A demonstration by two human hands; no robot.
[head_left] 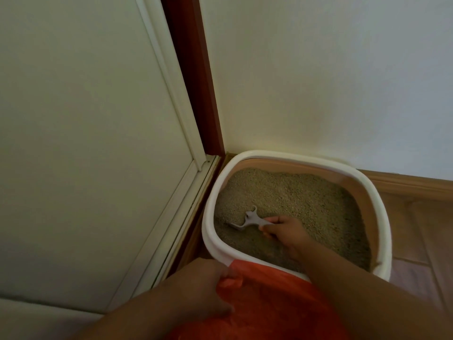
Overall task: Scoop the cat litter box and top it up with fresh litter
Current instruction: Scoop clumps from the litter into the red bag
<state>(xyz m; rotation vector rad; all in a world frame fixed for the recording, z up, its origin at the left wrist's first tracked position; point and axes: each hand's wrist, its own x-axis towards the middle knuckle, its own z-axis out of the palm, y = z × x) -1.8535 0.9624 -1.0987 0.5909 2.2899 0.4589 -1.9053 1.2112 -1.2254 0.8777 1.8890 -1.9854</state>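
right hand (285, 231) grips scoop (252, 220) in litter | left hand (208, 288) holds orange bag (269, 303) | wood floor (416, 217), white-walled corner

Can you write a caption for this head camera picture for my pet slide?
Right hand digs a grey plastic scoop into the white litter box while left hand holds an orange plastic bag.

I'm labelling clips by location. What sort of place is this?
Probably a room corner at home: a cat litter box sits on a wood floor against a white wall, beside a door frame.
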